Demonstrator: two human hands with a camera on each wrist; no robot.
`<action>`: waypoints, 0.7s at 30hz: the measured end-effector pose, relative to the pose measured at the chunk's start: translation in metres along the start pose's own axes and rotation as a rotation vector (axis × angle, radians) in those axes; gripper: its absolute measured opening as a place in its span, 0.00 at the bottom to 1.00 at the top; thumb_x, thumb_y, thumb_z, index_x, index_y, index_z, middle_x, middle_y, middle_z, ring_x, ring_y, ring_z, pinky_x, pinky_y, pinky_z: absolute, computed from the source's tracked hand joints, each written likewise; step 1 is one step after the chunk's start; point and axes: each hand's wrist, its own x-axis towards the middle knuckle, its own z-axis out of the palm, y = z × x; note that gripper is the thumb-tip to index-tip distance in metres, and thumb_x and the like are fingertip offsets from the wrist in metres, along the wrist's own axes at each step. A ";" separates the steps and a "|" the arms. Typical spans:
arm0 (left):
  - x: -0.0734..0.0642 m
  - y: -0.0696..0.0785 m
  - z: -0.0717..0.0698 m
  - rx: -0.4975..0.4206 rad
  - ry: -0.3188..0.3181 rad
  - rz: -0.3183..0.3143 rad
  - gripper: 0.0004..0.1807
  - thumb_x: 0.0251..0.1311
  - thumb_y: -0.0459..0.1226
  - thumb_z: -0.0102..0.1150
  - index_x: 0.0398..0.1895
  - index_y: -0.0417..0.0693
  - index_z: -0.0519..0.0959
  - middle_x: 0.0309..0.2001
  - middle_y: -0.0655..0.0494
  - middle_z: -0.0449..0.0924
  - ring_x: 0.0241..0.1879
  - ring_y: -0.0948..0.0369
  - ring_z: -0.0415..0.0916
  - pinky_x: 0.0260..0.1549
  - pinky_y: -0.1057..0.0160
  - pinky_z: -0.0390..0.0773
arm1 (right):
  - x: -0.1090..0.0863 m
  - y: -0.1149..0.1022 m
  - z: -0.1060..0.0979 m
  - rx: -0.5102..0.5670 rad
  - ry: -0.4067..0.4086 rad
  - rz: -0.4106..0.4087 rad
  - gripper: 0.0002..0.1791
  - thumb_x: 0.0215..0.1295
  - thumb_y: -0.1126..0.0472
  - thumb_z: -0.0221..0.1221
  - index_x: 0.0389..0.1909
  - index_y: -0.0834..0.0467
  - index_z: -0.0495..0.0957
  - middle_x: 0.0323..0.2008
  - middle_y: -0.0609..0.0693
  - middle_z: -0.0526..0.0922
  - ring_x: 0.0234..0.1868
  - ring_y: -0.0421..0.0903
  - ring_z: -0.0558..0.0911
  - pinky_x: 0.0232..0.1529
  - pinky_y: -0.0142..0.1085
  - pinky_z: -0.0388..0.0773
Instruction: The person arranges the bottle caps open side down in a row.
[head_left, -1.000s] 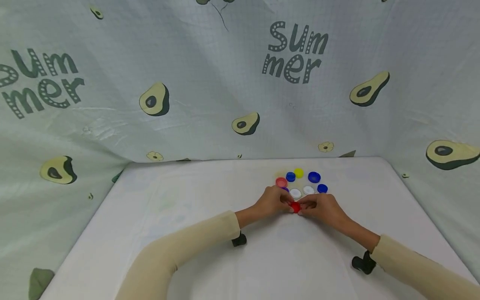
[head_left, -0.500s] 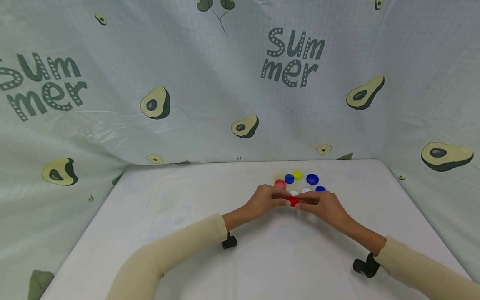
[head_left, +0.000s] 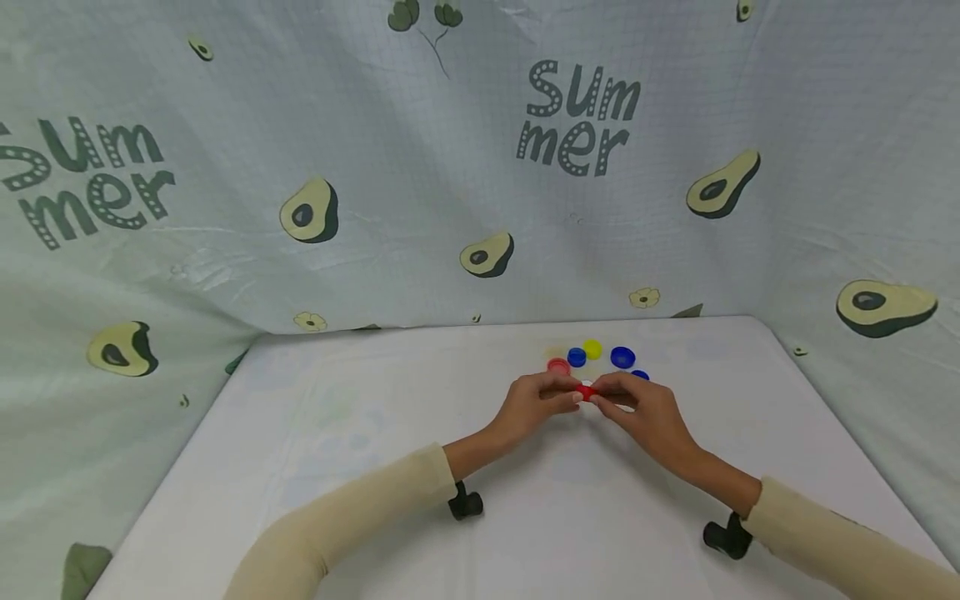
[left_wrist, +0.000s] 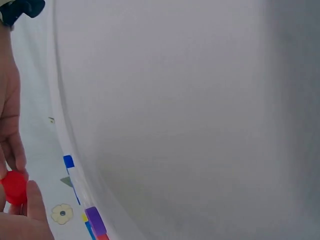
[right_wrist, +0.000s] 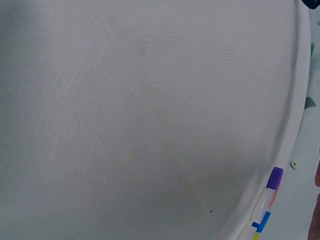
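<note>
A small red bottle cap (head_left: 585, 392) is pinched between the fingertips of my left hand (head_left: 523, 410) and my right hand (head_left: 654, 418), one on each side. In the left wrist view the red cap shows its round face, raised over the table with fingers around it. Just beyond my hands lie several more caps: a pinkish-red cap (head_left: 558, 367), a blue cap (head_left: 577, 357), a yellow cap (head_left: 592, 349) and a wide dark blue cap (head_left: 622, 357). Another blue cap (head_left: 640, 375) peeks out behind my right hand. A purple cap (left_wrist: 96, 222) appears in the left wrist view. My fingers mostly hide the white caps.
The white-covered table (head_left: 375, 375) ends at a patterned cloth (head_left: 405, 167) hung behind it and along the sides. Black wrist cameras hang under both sleeves, the left camera (head_left: 467, 503) and the right camera (head_left: 727, 537), close to the tabletop.
Both hands have raised the red cap and moved slightly away from me; it appears flatter and more edge-on now. My hands now cover the white caps that showed earlier. The head view has shifted slightly.
</note>
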 end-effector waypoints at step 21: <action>-0.005 0.004 -0.018 0.250 0.014 0.326 0.22 0.61 0.30 0.67 0.59 0.44 0.81 0.56 0.50 0.81 0.53 0.57 0.81 0.51 0.64 0.82 | 0.013 -0.012 0.002 0.111 -0.047 -0.040 0.24 0.53 0.74 0.73 0.52 0.61 0.81 0.45 0.51 0.86 0.41 0.42 0.87 0.46 0.26 0.82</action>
